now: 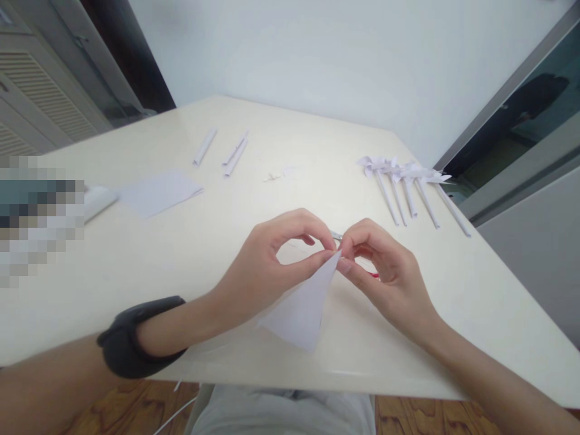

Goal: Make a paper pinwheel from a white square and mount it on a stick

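Note:
A folded white sheet of paper hangs tilted above the near part of the table, its pointed corner up between my hands. My left hand pinches that corner between thumb and fingers; a dark band circles the wrist. Fingertips of my right hand press together at the same tip, thumb against index finger. Behind the hands lies a pair of scissors, mostly hidden, with a bit of red handle showing under the right hand.
Several paper pinwheels on rolled sticks lie at the right. Rolled paper tubes rest at the back left, near a stack of white paper. Small paper scraps lie mid-table. A wall stands behind.

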`<state>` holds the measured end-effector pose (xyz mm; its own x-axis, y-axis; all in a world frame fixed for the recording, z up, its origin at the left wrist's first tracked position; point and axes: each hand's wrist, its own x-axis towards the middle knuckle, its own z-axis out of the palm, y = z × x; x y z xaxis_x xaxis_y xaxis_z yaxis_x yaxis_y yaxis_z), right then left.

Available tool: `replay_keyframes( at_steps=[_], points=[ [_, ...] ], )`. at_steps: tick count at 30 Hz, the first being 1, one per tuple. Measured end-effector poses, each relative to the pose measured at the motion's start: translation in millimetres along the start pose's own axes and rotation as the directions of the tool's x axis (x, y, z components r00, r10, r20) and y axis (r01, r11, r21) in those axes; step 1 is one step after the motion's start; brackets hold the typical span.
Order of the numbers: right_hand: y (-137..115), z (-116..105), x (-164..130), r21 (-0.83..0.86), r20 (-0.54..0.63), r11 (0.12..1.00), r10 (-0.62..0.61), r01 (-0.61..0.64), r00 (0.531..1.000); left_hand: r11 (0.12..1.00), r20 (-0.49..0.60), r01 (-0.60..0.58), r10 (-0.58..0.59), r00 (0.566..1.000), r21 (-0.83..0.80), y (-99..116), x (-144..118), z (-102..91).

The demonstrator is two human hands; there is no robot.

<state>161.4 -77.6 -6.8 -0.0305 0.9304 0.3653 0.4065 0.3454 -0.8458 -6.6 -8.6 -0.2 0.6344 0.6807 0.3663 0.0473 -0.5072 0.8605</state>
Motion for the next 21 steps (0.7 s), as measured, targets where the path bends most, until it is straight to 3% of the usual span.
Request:
replay_keyframes(
  at_steps=[11,21],
  points=[
    [-3.7,-1.0,-0.9,-0.072,-0.021,0.994,-0.083,0.081,0.996,0.999,0.035,-0.013,0.015,0.999,-0.045,-1.2,-1.3,-0.8],
    [-6.5,-5.0,0.9,-0.13,0.015,0.99,-0.061,0.063,0.998,0.998,0.093,0.013,-0.007,0.996,-0.06,-4.1,0.5,0.2]
  ],
)
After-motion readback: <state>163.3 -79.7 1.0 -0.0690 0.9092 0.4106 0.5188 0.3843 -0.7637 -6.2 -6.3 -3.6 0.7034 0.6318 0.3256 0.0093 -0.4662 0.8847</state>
